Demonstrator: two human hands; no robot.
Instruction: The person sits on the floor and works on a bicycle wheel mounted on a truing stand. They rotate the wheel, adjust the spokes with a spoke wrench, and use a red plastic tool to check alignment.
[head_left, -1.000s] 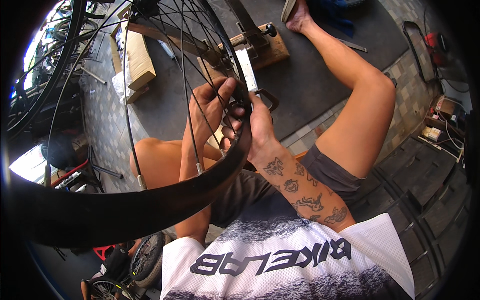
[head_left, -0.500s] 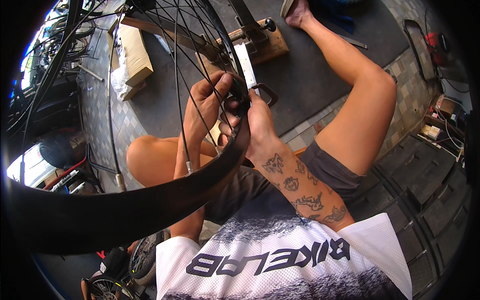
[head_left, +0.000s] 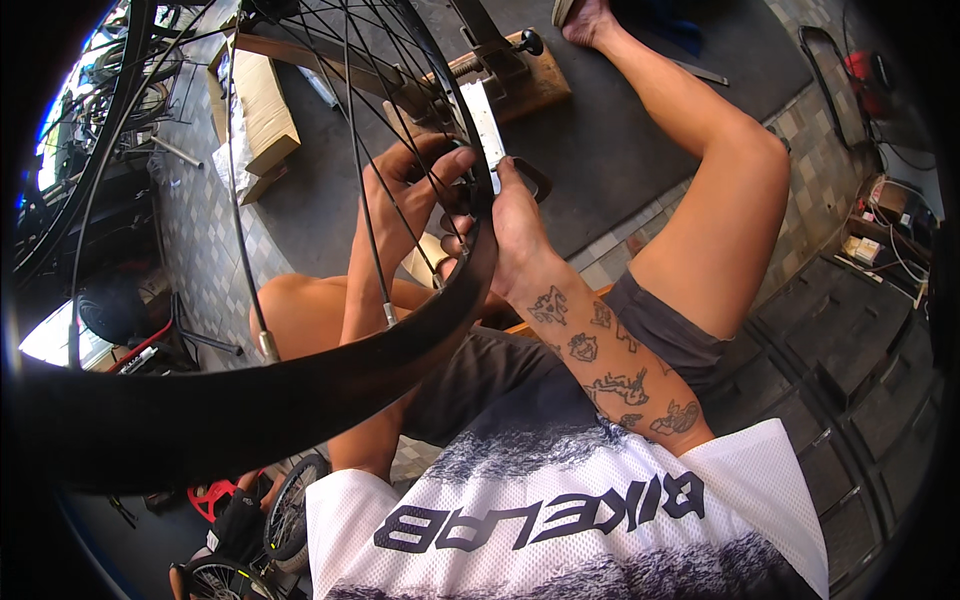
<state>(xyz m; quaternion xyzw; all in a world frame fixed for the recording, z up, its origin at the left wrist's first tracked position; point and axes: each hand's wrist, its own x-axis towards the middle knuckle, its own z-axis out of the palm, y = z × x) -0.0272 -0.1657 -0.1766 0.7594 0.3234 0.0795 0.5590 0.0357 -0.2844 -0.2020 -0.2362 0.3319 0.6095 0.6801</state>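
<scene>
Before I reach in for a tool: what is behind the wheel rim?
Behind the wheel rim, both hands show: left hand, right hand. The rim covers what the fingertips pinch.

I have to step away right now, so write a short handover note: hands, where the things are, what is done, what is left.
Left hand: reaches through the spokes, fingers curled at the black rim.
Right hand: closed on the rim's edge next to the left, pinching something small I cannot make out.
Wheel: upright over the lap, seated on the floor mat; wooden stand beyond it.
Done: cannot tell from this view.
Left: probably whatever the fingers are working on at that spot of the rim.
</scene>
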